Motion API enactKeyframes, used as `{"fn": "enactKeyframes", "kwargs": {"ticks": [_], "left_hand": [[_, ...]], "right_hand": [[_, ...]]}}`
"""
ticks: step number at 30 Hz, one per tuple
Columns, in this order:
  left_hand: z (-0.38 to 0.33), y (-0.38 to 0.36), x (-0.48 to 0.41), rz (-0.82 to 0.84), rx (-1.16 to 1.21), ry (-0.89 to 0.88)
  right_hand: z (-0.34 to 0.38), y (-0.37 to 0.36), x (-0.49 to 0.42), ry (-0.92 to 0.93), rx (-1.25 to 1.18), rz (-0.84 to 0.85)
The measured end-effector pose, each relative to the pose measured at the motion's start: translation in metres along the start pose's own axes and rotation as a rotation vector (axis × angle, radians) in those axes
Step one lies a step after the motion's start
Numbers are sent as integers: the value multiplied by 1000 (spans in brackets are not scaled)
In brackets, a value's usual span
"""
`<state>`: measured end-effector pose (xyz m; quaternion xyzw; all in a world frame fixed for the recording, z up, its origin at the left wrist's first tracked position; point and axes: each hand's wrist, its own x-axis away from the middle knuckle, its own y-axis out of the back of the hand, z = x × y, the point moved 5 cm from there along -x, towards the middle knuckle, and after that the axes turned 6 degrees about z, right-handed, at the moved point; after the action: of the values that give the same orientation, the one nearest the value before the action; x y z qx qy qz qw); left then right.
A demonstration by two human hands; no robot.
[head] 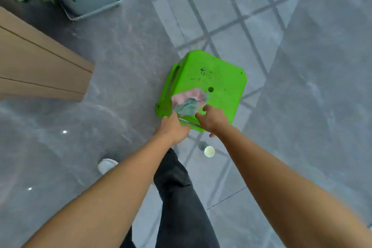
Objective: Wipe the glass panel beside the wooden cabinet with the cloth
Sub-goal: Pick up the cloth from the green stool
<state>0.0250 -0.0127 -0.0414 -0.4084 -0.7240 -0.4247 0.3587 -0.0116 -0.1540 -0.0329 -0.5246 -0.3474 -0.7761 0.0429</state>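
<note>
While the cloth (189, 101) lies crumpled on the near edge of the green plastic stool (203, 84), both hands close in to gather it.
A good pickup bunches the whole cloth into one firm wad. The left hand (174, 127) touches its near edge, fingers curled on it, perhaps pinching; the right hand (213, 120) hovers half-open beside it, holding nothing; the wooden cabinet (40, 60) stands well apart, left.

We note both forearms bare, no sleeves visible. Dark grey trousers (177, 197), creased at the knee. One white shoe (106, 165), rounded toe, near left.
</note>
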Motion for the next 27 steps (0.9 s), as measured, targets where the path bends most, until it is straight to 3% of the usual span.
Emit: {"fn": "enactKeyframes", "kwargs": {"ticks": [5, 10, 13, 16, 18, 22, 27], "left_hand": [[-9, 5, -85, -359, 267, -30], [19, -6, -150, -335, 346, 6], [48, -5, -168, -276, 458, -90], [94, -1, -178, -127, 760, -115], [136, 12, -188, -135, 927, -92], [237, 53, -228, -312, 1154, -30], [373, 93, -318, -497, 1223, 53]], "right_hand": [[-24, -10, -77, -14, -360, -202], [-21, -43, -124, -18, -681, -366], [-10, -60, -131, 0, -635, -508], [25, -73, -127, 166, -491, -643], [62, -93, -133, 314, -411, -626], [152, -156, -190, 522, -231, -473], [239, -265, -329, 476, -169, -181]]}}
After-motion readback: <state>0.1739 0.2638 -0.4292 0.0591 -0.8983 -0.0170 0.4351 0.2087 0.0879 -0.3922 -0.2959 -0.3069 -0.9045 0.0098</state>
